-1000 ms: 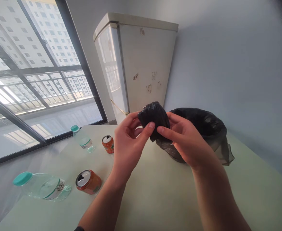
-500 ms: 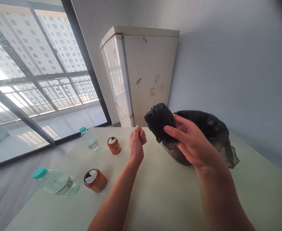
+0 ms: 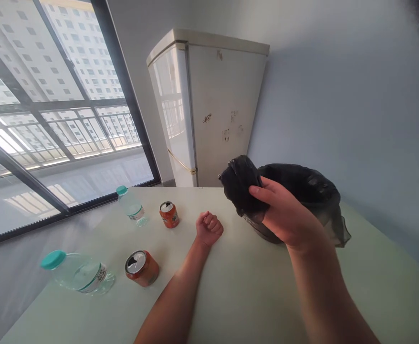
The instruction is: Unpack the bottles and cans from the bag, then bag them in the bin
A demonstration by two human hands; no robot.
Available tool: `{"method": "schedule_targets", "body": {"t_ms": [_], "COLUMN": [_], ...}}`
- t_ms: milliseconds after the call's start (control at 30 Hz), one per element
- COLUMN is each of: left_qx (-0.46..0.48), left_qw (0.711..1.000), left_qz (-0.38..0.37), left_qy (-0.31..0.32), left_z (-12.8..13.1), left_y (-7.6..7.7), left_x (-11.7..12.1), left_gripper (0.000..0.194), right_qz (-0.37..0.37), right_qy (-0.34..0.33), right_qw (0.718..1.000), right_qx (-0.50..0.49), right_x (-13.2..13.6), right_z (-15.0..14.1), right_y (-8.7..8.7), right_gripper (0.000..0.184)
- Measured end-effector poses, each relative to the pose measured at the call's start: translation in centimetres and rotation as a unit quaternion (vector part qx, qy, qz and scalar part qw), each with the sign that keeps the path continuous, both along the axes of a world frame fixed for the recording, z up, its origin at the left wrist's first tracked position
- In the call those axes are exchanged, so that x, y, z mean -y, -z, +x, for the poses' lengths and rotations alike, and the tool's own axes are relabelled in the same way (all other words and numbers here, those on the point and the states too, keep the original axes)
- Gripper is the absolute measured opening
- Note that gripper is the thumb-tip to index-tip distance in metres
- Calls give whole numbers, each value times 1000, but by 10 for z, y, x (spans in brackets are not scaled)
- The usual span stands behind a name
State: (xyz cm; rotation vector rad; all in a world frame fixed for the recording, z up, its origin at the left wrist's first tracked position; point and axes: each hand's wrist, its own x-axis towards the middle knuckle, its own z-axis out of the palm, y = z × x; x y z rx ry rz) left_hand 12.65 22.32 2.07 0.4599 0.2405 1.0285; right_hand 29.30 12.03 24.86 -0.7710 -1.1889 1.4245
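Black bundle (image 3: 242,185) aslant, top leftward

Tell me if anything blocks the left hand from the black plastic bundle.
Nothing visible stands between the left hand, closed in a fist, and the black plastic bundle in the right hand. The nearer drink can and farther drink can stand left of the fist.

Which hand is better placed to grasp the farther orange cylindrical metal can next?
Probably the left hand: a fist with nothing visible in it, closer to that orange metal can. The right hand holds a black plastic bundle.
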Motion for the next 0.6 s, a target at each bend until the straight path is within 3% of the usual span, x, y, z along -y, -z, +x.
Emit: {"method": "schedule_targets", "body": {"t_ms": [133,367,500,600], "left_qx": [-17,-16,-4,12], "left_qw": [999,997,997,997], "left_qz": [2,27,30,29], "left_qy": [46,70,70,76], "left_z": [1,0,1,2], "left_y": [8,6,5,3], "left_x": [-1,-3,-6,-6], "left_gripper": [61,64,63,62], "right_qz": [-25,-14,-60,-119], "right_qy": [-4,68,106,188], "right_qw": [1000,997,989,965], "right_qx": [-14,35,81,137], "right_x": [-2,1,19,46], "right_z": [-5,-19,1,35], "right_y": [7,17,28,46], "right_gripper": [27,36,36,40]}}
